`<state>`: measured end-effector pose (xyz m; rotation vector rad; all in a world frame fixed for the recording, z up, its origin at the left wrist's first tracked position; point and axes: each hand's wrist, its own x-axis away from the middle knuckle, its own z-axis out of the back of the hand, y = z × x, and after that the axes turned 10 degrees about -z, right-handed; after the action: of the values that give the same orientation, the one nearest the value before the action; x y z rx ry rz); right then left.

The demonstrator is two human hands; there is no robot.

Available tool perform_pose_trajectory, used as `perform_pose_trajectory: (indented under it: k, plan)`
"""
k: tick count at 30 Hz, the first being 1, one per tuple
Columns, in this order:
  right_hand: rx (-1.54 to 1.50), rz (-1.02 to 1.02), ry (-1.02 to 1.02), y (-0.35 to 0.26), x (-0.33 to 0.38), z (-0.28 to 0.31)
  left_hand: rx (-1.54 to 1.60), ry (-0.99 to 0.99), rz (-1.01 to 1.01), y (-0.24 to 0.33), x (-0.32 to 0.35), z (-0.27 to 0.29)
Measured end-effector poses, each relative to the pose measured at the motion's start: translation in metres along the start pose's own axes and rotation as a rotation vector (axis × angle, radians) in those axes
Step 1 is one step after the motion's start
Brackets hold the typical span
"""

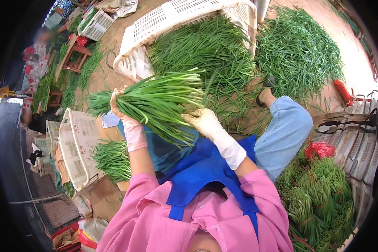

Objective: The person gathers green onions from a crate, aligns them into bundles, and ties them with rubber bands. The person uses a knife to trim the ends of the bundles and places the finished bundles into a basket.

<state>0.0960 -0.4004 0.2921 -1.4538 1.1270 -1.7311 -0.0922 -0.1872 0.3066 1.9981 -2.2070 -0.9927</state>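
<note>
A thick bunch of garlic chives (161, 103) lies across in front of me, pale stem ends to the right and green leaf tips to the left. My left hand (121, 105), in a pale, soiled glove, is closed round its leafy end. At the stem side, my right hand (203, 121), gloved the same way, pinches with thumb and fingers at the bunch's lower edge; exactly which stems it grips is partly hidden. Just beyond, a loose heap of chives (201, 50) spills from a tipped white plastic crate (132, 40) onto the ground.
More chives (298, 54) are piled at the far right. Tied bundles (319, 193) with a red tangle of ties (320, 150) lie at right, beside stacked crates (357, 147). A white crate (77, 147) and chives (112, 159) are at left. Another person (38, 63) sits near a wooden stool (76, 56).
</note>
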Motion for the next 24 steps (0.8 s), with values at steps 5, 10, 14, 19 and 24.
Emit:
perform_pose_trajectory:
  k: [5, 10, 14, 19, 24]
  plan:
    - [-0.325, 0.093, 0.002, -0.005, -0.003, -0.013, -0.085, 0.413, 0.035, -0.003, 0.010, -0.030]
    - [-0.369, -0.031, -0.067, 0.007, -0.016, -0.015, -0.006, 0.122, 0.067, -0.005, 0.013, -0.009]
    - [-0.610, -0.051, 0.037, -0.013, -0.002, -0.018, -0.087, 0.024, -0.046, 0.001, 0.005, 0.011]
    - [-0.247, -0.023, -0.077, -0.006, 0.012, -0.007, -0.204, 0.388, 0.092, -0.004, 0.008, -0.020]
    - [0.377, 0.213, -0.202, 0.017, 0.041, 0.036, -0.174, 0.219, -0.001, 0.024, 0.002, 0.050]
